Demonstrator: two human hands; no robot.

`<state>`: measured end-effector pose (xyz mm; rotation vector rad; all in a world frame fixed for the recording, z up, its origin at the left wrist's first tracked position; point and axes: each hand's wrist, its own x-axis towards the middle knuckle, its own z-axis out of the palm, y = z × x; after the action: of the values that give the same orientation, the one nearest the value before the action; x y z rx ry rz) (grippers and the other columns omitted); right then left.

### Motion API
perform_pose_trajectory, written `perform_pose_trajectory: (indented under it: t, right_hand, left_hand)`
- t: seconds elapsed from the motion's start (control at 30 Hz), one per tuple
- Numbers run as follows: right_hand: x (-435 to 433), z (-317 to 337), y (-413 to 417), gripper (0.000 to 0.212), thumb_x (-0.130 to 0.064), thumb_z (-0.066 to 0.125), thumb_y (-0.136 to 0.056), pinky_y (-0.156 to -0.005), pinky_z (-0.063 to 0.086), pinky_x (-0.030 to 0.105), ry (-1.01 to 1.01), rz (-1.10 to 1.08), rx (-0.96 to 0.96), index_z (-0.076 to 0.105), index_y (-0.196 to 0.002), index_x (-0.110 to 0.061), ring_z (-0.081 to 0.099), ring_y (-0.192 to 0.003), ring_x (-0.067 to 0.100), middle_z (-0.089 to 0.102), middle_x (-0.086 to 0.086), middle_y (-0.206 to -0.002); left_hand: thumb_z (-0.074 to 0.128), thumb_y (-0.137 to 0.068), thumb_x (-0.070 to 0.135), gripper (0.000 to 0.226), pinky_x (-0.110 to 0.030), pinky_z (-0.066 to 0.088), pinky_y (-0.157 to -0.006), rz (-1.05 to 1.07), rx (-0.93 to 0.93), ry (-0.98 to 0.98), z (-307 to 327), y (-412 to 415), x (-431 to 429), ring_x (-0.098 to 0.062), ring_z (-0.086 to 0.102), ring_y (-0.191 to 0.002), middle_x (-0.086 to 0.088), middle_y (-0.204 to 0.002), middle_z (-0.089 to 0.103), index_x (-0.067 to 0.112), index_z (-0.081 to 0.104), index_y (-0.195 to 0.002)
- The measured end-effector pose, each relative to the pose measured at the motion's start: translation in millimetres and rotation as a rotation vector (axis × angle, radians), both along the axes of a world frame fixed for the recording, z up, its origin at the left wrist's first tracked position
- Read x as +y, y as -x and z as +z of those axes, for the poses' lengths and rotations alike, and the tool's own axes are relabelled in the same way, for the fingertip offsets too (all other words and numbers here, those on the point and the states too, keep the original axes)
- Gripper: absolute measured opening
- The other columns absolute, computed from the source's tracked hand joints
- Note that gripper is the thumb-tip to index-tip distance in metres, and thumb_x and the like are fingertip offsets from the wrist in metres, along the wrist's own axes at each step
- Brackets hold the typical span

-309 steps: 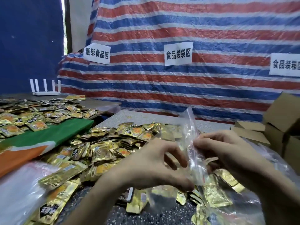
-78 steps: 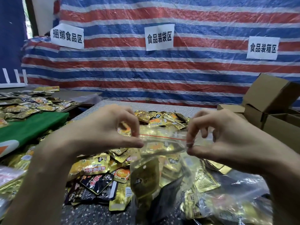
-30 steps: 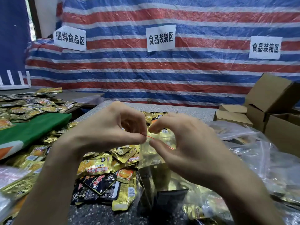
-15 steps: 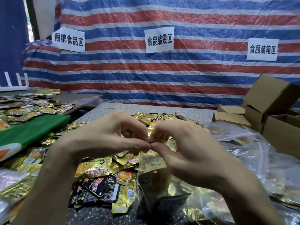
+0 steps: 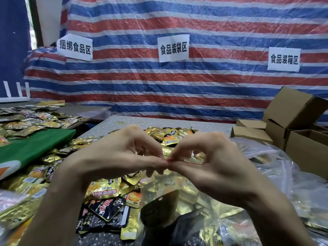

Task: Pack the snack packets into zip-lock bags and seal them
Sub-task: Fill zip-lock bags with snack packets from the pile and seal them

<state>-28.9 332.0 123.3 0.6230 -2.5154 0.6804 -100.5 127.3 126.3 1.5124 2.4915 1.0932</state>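
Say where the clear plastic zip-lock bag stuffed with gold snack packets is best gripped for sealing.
Pinch its top edge on the red zip strip, coming from above, thumb on the near side, forefinger behind. The clear plastic zip-lock bag is upright, its load below, so the strip runs level on top. The left hand and right hand both pinch it there.

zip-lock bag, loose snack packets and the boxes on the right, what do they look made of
Zip-lock bag: thin clear plastic film, glossy; the packets inside show through and a red strip runs along its top.
Snack packets: likely metallised foil laminate, shiny gold or black, with crinkled reflections.
Boxes: plain brown cardboard, matte, with folded flaps.
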Motion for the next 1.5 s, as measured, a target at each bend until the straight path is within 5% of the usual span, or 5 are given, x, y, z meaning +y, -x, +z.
perform_pose_trajectory:
  t: [0.2,0.37,0.53,1.2,1.5]
  right_hand:
    - [3.5,0.2,2.3,0.005,-0.036,0.072,-0.081,-0.076,0.053,0.041,0.024,-0.001,-0.029,0.074,-0.085,-0.033,0.063,-0.084,0.001,0.070,-0.020,-0.081]
    - [-0.4,-0.6,2.7,0.014,-0.041,0.062,-0.074,-0.073,0.053,0.039,0.013,-0.016,-0.003,0.073,-0.082,-0.036,0.061,-0.080,0.001,0.068,-0.021,-0.077]
    - [-4.6,-4.0,1.5,0.018,-0.043,0.059,-0.073,-0.072,0.054,0.035,-0.008,-0.017,0.012,0.072,-0.082,-0.035,0.063,-0.080,-0.001,0.069,-0.022,-0.078]
    - [55.3,-1.4,23.1,0.007,-0.033,0.075,-0.085,-0.078,0.055,0.032,0.057,0.065,-0.270,0.078,-0.083,-0.027,0.066,-0.079,0.005,0.074,-0.010,-0.083]
    - [70.3,0.5,22.0,0.020,-0.037,0.073,-0.073,-0.059,0.044,0.008,0.156,0.146,-0.332,0.079,-0.081,-0.019,0.063,-0.067,-0.003,0.074,-0.008,-0.075]
  left_hand:
    - [0.064,-0.084,0.046,0.026,-0.023,0.044,-0.063,0.019,0.044,-0.038,0.3,2.9,-4.5,-0.015,0.064,-0.066,0.003,-0.066,0.068,0.026,0.077,-0.074]
    - [0.065,-0.082,0.056,0.028,-0.040,0.049,-0.066,0.007,-0.001,0.024,0.5,1.9,-3.4,-0.015,0.063,-0.071,0.005,-0.076,0.071,0.031,0.078,-0.086]
    - [0.070,-0.089,0.035,0.012,-0.017,0.046,-0.063,-0.016,0.005,0.020,-1.2,0.9,0.2,-0.008,0.065,-0.067,0.008,-0.071,0.070,0.028,0.076,-0.082]
    - [0.074,-0.081,0.024,0.012,-0.020,0.052,-0.061,0.008,-0.107,-0.131,-8.8,21.9,-15.5,-0.014,0.066,-0.061,-0.007,-0.067,0.072,0.014,0.080,-0.080]
    - [0.072,-0.078,0.025,0.012,-0.020,0.052,-0.062,0.000,-0.138,-0.149,-10.8,26.9,-15.7,-0.015,0.067,-0.062,-0.008,-0.067,0.072,0.016,0.081,-0.080]
